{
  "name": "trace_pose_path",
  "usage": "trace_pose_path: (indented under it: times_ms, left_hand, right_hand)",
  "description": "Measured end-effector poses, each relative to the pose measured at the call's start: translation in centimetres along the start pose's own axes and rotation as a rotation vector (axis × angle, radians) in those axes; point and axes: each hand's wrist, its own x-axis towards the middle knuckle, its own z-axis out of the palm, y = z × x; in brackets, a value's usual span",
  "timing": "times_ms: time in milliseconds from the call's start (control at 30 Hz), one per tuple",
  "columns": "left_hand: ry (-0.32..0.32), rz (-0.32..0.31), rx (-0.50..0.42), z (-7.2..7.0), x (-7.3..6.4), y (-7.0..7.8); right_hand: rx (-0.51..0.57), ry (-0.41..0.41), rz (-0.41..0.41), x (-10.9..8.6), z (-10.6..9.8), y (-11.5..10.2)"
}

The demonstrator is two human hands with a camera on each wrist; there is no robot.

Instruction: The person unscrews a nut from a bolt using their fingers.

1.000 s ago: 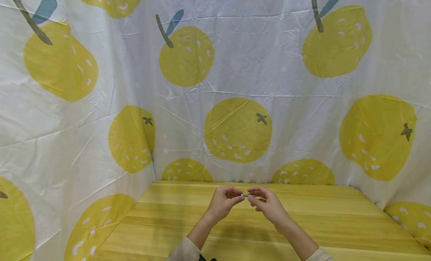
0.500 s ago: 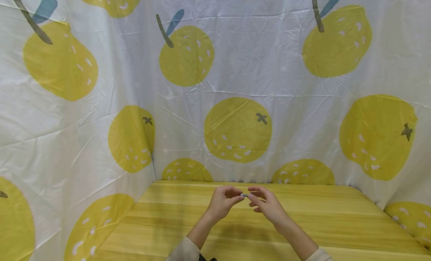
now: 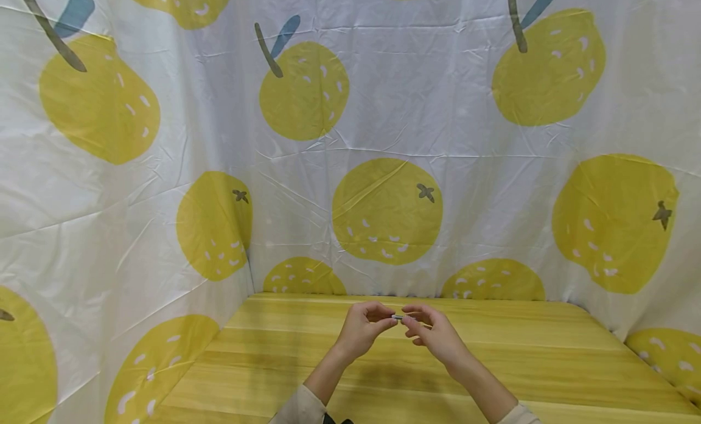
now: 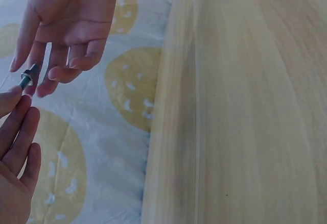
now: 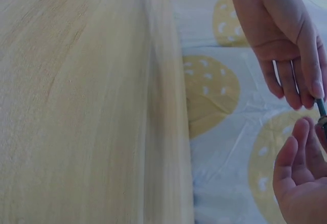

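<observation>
My left hand (image 3: 361,330) pinches a small metal bolt (image 3: 398,317) by one end, between thumb and forefinger. In the left wrist view, a nut (image 4: 27,76) sits partway along the shank. My right hand (image 3: 435,336) is at the bolt's other end, fingers loosely bent. Seen from the left wrist, its thumb (image 4: 16,63) stands a little apart from the nut, while its forefinger passes behind the bolt. The right wrist view cuts off part of the nut (image 5: 323,121) at the frame's edge, with a right fingertip close beside it.
Both hands are held above a yellow wood-grain table (image 3: 274,363). A white curtain (image 3: 394,101) printed with yellow fruit hangs behind the table and along its sides. Pale sleeves (image 3: 301,407) show at the bottom of the head view.
The right fingers have shifted slightly around the bolt's right end, which showed past the thumb a second ago and is now mostly covered. The left hand stays in place.
</observation>
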Motion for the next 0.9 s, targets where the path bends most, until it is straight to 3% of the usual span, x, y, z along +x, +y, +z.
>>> trace_pose_path:
  times_ms: [333,733,900]
  left_hand:
    - [-0.007,0.008,0.015,-0.11,-0.01,-0.09]
    - [-0.009,0.02,0.025,-0.12,0.02,-0.12]
    - [-0.014,0.012,0.022,-0.13,0.0,-0.24]
  right_hand:
    - [-0.018,0.012,-0.034,0.05,-0.04,0.19]
    - [-0.017,0.023,0.016,0.31,0.04,0.22]
    - [-0.055,0.044,-0.026,0.1,0.04,0.17]
